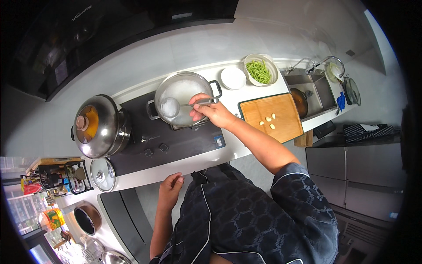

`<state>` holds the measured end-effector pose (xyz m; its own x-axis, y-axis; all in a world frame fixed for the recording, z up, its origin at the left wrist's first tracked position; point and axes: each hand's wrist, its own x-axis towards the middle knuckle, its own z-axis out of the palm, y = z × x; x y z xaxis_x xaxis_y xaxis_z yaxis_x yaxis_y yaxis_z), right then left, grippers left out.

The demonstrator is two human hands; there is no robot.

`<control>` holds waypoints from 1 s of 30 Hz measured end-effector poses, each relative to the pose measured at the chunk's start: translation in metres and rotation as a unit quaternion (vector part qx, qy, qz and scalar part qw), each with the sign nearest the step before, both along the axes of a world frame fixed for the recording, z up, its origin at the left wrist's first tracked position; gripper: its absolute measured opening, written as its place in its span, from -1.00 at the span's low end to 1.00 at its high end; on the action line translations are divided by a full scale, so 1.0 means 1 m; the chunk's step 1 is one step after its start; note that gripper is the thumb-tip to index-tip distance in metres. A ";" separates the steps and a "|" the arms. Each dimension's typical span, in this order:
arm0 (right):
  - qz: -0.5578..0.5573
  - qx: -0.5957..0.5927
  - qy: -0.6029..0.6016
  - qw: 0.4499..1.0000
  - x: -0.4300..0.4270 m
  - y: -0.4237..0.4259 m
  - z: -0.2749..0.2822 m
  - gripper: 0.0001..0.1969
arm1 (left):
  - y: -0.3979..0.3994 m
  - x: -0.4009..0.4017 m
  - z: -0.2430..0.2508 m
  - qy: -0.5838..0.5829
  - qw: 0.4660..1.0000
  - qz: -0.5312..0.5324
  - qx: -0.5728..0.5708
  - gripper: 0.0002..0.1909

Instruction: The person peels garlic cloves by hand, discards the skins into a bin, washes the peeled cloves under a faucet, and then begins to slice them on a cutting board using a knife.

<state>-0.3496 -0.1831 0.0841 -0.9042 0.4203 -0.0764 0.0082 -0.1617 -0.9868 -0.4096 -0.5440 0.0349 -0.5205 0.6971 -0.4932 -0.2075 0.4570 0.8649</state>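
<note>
My right hand grips the handle of a metal ladle, whose round bowl is over the left part of a two-handled steel pot. Whitish, foamy liquid fills the pot, which stands on the black gas hob. My left hand hangs beside the front edge of the white counter with its fingers loosely curled, holding nothing. To the right of the pot, several peeled garlic cloves lie on a wooden cutting board.
Left on the hob stands a large lidded steel pot; a glass lid lies in front of it. Behind the board are a white plate and a bowl of cut green beans. A sink lies further right, holding a pan.
</note>
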 end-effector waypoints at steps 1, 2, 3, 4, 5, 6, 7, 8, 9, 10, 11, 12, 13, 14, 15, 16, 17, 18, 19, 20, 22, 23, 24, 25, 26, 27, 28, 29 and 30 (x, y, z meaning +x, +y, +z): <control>0.019 0.004 -0.008 1.000 0.005 0.002 0.000 -0.78 | 0.001 0.001 0.000 -0.002 1.000 0.000 -0.001 -0.67; 0.033 0.011 -0.008 0.999 0.010 0.004 0.001 -0.77 | 0.001 0.003 0.001 -0.001 1.000 -0.002 -0.001 -0.67; 0.030 0.012 -0.006 0.999 0.015 0.006 0.002 -0.77 | 0.001 0.003 0.002 0.010 1.000 -0.016 0.002 -0.65; 0.035 -0.001 -0.010 0.999 0.020 0.009 0.003 -0.76 | 0.002 0.003 0.002 0.020 0.999 -0.031 0.005 -0.63; 0.039 -0.014 -0.014 0.999 0.025 0.012 0.005 -0.76 | 0.002 0.003 0.003 0.022 0.999 -0.034 0.005 -0.63; 0.022 -0.023 -0.020 0.999 0.031 0.014 0.008 -0.77 | 0.003 0.003 0.004 0.016 1.000 -0.026 0.003 -0.65; 0.017 -0.023 -0.017 0.999 0.037 0.017 0.008 -0.77 | 0.004 0.003 0.005 0.009 1.000 -0.020 0.002 -0.67; -0.016 -0.097 0.004 0.995 0.045 0.020 0.006 -0.77 | 0.006 0.004 0.006 0.012 1.000 -0.027 0.002 -0.67; -0.050 -0.169 0.027 0.984 0.055 0.025 0.005 -0.78 | 0.008 0.004 0.008 0.010 0.999 -0.032 0.004 -0.67; -0.067 -0.191 0.045 0.978 0.066 0.029 0.005 -0.77 | 0.011 0.004 0.010 0.007 0.999 -0.039 0.007 -0.67; -0.086 -0.220 0.066 0.969 0.080 0.033 0.005 -0.76 | 0.011 0.004 0.012 0.011 0.998 -0.054 0.008 -0.67; -0.102 -0.240 0.081 0.962 0.092 0.034 0.007 -0.76 | 0.012 0.004 0.014 0.036 0.997 -0.074 -0.001 -0.67; -0.120 -0.255 0.096 0.955 0.105 0.034 0.009 -0.75 | 0.013 0.005 0.013 0.058 0.994 -0.097 -0.004 -0.67; -0.124 -0.264 0.124 0.948 0.115 0.035 0.010 -0.74 | 0.012 0.005 0.013 0.074 0.992 -0.104 -0.014 -0.66; -0.131 -0.276 0.146 0.941 0.125 0.036 0.010 -0.73 | 0.012 0.005 0.014 0.072 0.989 -0.133 -0.004 -0.66; -0.142 -0.282 0.156 0.936 0.136 0.038 0.016 -0.73 | 0.013 0.006 0.016 0.059 0.990 -0.129 -0.009 -0.65; -0.153 -0.289 0.166 0.930 0.151 0.041 0.023 -0.73 | 0.016 0.008 0.016 0.048 0.991 -0.125 -0.015 -0.63; -0.166 -0.289 0.171 0.927 0.168 0.044 0.029 -0.71 | 0.020 0.009 0.013 0.047 0.988 -0.149 -0.009 -0.63; -0.186 -0.282 0.177 0.925 0.192 0.051 0.031 -0.71 | 0.027 0.013 0.012 0.043 0.986 -0.159 -0.019 -0.62; -0.207 -0.298 0.178 0.915 0.218 0.057 0.033 -0.68 | 0.035 0.019 0.010 0.039 0.985 -0.167 -0.029 -0.60; -0.255 -0.293 0.172 0.905 0.268 0.072 0.033 -0.58 | 0.054 0.032 0.009 0.039 0.982 -0.184 -0.032 -0.59; -0.280 -0.291 0.166 0.900 0.296 0.082 0.031 -0.58 | 0.065 0.041 0.009 0.039 0.981 -0.184 -0.040 -0.58; -0.314 -0.281 0.158 0.893 0.325 0.094 0.029 -0.58 | 0.079 0.053 0.015 0.043 0.980 -0.188 -0.047 -0.60; -0.345 -0.273 0.150 0.885 0.349 0.103 0.028 -0.58 | 0.088 0.062 0.014 0.043 0.979 -0.192 -0.043 -0.60; -0.377 -0.260 0.139 0.878 0.374 0.115 0.028 -0.57 | 0.098 0.072 0.012 0.035 0.982 -0.179 -0.054 -0.61; -0.408 -0.248 0.126 0.870 0.402 0.131 0.029 -0.57 | 0.109 0.086 0.010 0.026 0.984 -0.165 -0.065 -0.62; -0.438 -0.236 0.128 0.858 0.429 0.146 0.026 -0.57 | 0.119 0.100 0.009 0.011 0.986 -0.158 -0.061 -0.62; -0.466 -0.222 0.126 0.847 0.457 0.164 0.023 -0.61 | 0.131 0.114 0.004 0.009 0.986 -0.157 -0.060 -0.62; -0.491 -0.199 0.124 0.839 0.484 0.182 0.024 -0.63 | 0.143 0.130 0.000 -0.003 0.987 -0.150 -0.059 -0.62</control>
<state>0.1339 -0.0010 0.1083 -0.1447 0.9577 -0.2489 -0.5196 -0.2876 -0.8045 -0.2796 -0.4015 0.0351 -0.2970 0.7563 -0.5830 -0.0523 0.5967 0.8007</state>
